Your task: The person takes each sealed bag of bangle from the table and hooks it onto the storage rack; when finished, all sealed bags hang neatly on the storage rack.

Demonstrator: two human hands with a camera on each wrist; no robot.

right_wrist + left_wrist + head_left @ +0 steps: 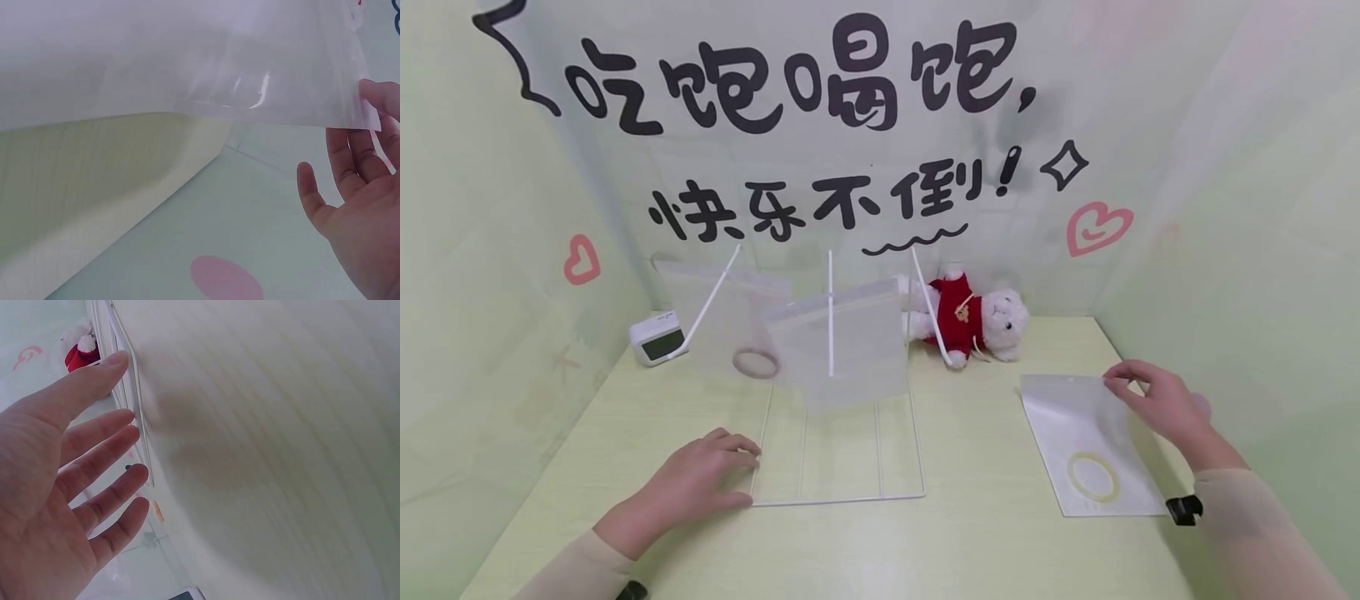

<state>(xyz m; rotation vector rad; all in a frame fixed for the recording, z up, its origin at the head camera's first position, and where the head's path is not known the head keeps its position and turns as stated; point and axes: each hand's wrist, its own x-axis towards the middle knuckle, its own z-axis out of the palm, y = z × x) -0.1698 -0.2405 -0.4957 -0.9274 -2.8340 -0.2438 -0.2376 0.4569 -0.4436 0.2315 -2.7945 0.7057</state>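
A zip bag [1078, 442] with a pale yellow ring [1093, 477] in it lies at the right, its upper right corner pinched by my right hand [1172, 412]. In the right wrist view the bag [250, 75] is raised off the table at that corner, between thumb and fingers. My left hand [696, 479], fingers loosely bent, rests against the front left corner of a white wire rack [838, 502]. Two more zip bags hang on the rack's prongs: the left bag [715, 312] holds a brownish ring [756, 363]; the bag beside it [850, 342] overlaps it.
Behind the rack, a white plush bear [1000, 325] in a red top lies on its side. A small white digital clock [658, 340] stands at the back left. Curtain-like walls with black lettering surround the pale wooden table [970, 533].
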